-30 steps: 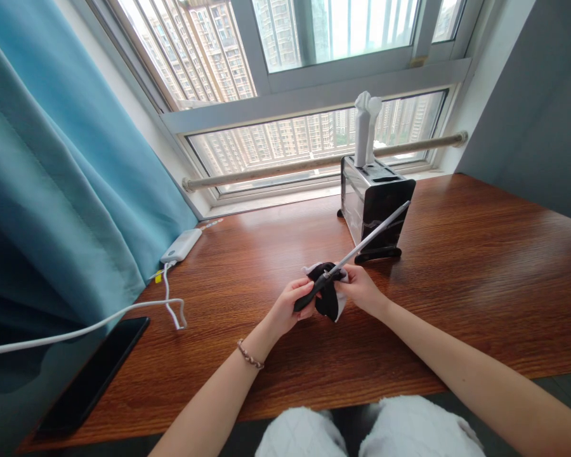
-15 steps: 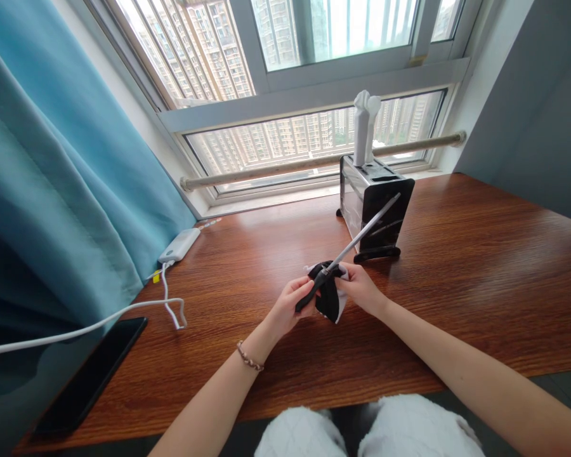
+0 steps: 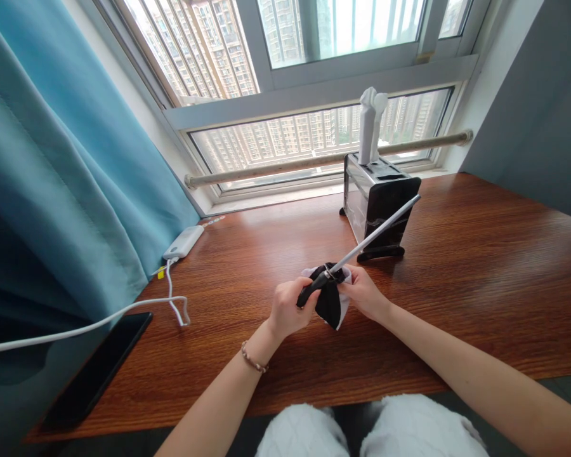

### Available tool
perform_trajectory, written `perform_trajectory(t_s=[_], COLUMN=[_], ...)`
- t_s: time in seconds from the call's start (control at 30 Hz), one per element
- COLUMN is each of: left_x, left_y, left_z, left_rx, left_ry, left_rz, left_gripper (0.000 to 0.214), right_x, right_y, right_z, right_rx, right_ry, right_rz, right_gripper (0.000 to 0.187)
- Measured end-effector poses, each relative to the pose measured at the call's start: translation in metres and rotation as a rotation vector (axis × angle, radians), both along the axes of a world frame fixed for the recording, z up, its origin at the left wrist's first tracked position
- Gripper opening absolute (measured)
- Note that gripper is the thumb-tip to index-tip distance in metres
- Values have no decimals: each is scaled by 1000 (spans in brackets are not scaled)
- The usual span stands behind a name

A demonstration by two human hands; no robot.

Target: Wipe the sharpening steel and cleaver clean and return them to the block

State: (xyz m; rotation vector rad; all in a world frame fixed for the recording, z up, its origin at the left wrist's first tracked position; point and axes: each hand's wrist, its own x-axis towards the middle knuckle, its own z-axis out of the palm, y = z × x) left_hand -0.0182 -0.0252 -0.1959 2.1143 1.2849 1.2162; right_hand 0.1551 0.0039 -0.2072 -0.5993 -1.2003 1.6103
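My left hand point(image 3: 290, 304) is closed around the black handle of a honing steel point(image 3: 375, 233), a long grey rod with a guard where rod meets handle. The rod slants up to the right, and its tip overlaps the black side of the knife block in my view. A black and white cloth point(image 3: 330, 306) hangs bunched just under the guard. My right hand point(image 3: 364, 293) pinches the cloth's right edge, its fingertips partly hidden behind the fabric.
A silver and black knife block point(image 3: 385, 219) stands beyond my hands, with white-wrapped upright items point(image 3: 368, 130) in its top. At the left lie a white power adapter point(image 3: 184, 242), its white cable point(image 3: 99, 325) and a black phone-like slab point(image 3: 98, 371). A blue curtain point(image 3: 99, 158) hangs there.
The view has shifted slightly, moving the scene a little rightward. My left hand has turned somewhat on the handle, and more of the guard shows above the cloth.
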Motion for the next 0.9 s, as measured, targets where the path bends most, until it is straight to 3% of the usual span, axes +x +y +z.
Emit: perform_trajectory(t_s=[0.2, 0.4, 0.5, 0.6, 0.7, 0.9], left_x=[4, 7, 7, 8, 11, 13], left_y=[-3, -3, -4, -4, -3, 1], left_z=[-2, -8, -8, -3, 3, 4], left_rx=[44, 140, 109, -11, -225, -654], left_ry=[-112, -24, 8, -62, -224, -601], left_rz=[92, 94, 65, 4, -83, -370], left_gripper=[15, 16, 16, 12, 15, 23], right_x=[-6, -6, -5, -6, -6, -5], right_y=[-6, -8, -8, -7, -6, -4], right_z=[2, 0, -1, -1, -1, -5], right_rx=[-161, -280, -283, -283, -282, -320], right_ry=[175, 274, 262, 240, 257, 263], right_rz=[16, 111, 130, 115, 107, 158], right_gripper=[21, 22, 22, 22, 21, 19])
